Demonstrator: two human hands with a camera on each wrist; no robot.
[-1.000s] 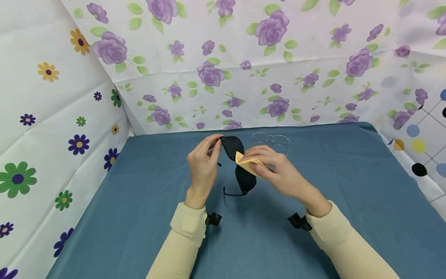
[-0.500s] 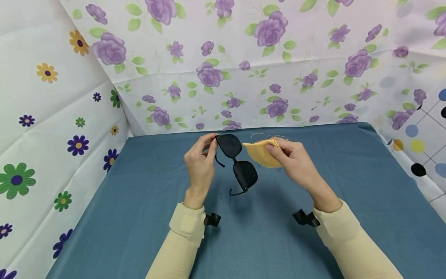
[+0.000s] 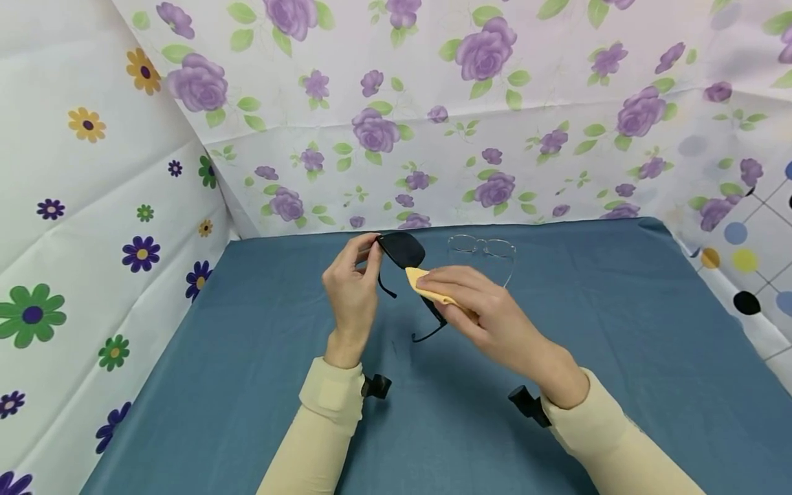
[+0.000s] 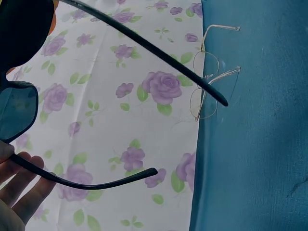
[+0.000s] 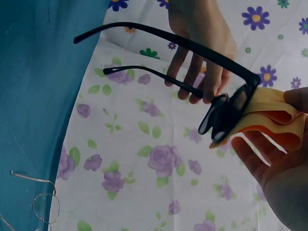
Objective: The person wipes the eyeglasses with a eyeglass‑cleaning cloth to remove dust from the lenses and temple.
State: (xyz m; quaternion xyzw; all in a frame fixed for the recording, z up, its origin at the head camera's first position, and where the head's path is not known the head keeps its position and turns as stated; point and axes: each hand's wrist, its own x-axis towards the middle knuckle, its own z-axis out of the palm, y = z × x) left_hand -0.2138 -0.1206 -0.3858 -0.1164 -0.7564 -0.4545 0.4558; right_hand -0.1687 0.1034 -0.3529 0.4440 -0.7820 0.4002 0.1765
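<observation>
My left hand [image 3: 353,295] pinches one outer corner of a pair of black sunglasses [image 3: 402,249], held in the air above the table. The frame slants down to the right, its two temples pointing back toward me. My right hand [image 3: 495,320] holds a folded yellow cloth [image 3: 427,287] against the front of the other lens, covering most of it in the head view. In the right wrist view, the cloth [image 5: 269,110] lies between thumb and fingers, touching the frame. One dark lens [image 4: 19,108] shows unobstructed in the left wrist view.
Thin-rimmed clear eyeglasses [image 3: 498,249] lie near the back edge of the blue-covered table [image 3: 260,385], just beyond my right hand. Flower-printed sheets [image 3: 309,110] hang behind and at the left. A dotted sheet [image 3: 761,275] borders the right.
The cloth, pressed to the sunglasses at first, was lifted away to the right half a second ago and is now back against the lower lens. My left hand has shifted slightly left.
</observation>
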